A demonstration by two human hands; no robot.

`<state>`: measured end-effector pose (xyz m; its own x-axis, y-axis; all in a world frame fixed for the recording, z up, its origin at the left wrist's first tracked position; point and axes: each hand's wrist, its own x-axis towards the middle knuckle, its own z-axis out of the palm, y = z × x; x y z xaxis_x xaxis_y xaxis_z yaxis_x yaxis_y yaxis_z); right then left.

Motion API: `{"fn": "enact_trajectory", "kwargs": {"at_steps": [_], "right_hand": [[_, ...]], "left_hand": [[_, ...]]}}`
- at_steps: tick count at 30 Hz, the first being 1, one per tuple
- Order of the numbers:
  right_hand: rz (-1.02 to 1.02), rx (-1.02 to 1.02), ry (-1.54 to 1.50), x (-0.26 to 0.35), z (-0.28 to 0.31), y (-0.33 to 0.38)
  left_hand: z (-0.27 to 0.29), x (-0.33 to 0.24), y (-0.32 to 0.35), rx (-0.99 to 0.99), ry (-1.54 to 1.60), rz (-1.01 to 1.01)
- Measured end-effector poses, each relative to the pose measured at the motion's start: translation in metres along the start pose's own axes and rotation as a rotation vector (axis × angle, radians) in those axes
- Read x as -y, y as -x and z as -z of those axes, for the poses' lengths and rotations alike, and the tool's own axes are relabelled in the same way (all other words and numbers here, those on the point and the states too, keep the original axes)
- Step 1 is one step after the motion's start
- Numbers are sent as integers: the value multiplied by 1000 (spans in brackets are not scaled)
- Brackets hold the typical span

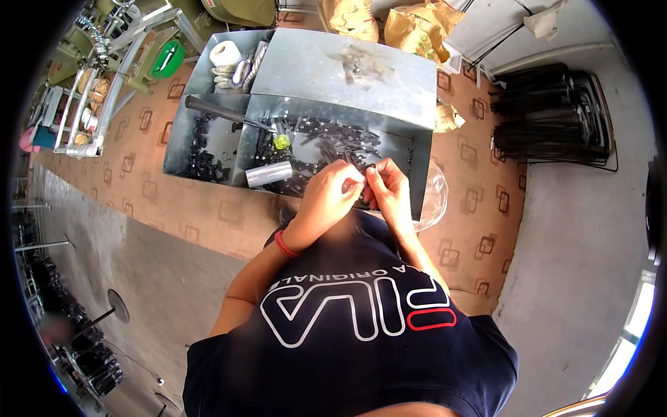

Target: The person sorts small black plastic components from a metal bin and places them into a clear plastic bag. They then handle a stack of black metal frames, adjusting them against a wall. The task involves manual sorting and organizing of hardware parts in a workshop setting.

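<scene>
Black small parts (326, 149) fill the metal tray (410, 184); left hand (326, 198) and right hand (389, 191) pinch one piece together, many apparently left.

Position: head-worn fisheye camera, above the person's chest, just behind the grey metal tray (347, 69).
Facing: steeply downward and forward, onto the tray.
Nearness: close; the dark shirt (347, 333) fills the lower frame beneath the tray.
Distortion: edges beyond the tray bend toward the rim.
</scene>
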<state>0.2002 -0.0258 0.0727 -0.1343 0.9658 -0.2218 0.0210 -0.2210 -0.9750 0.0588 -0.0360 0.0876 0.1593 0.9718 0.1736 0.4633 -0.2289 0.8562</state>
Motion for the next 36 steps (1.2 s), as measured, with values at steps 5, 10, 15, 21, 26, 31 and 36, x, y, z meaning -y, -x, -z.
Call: {"fn": "enact_trajectory", "kwargs": {"at_steps": [5, 10, 15, 21, 26, 31, 36], "right_hand": [[35, 54, 47, 2, 1, -3], [144, 72, 117, 5, -2, -2], [319, 94, 290, 3, -3, 7], [197, 175, 8, -11, 4, 3], [9, 145, -176, 4, 12, 6], [-200, 219, -282, -3, 20, -12], [-149, 137, -404, -3, 24, -8]], "left_hand": [[-2, 3, 1, -61, 1, 2], [-12, 22, 2, -109, 461, 245], [-14, 31, -1, -79, 818, 440], [-2, 28, -3, 93, 923, 639], [-13, 25, -5, -73, 311, 35], [-18, 22, -8, -33, 261, 59], [-18, 10, -16, 49, 81, -94]]}}
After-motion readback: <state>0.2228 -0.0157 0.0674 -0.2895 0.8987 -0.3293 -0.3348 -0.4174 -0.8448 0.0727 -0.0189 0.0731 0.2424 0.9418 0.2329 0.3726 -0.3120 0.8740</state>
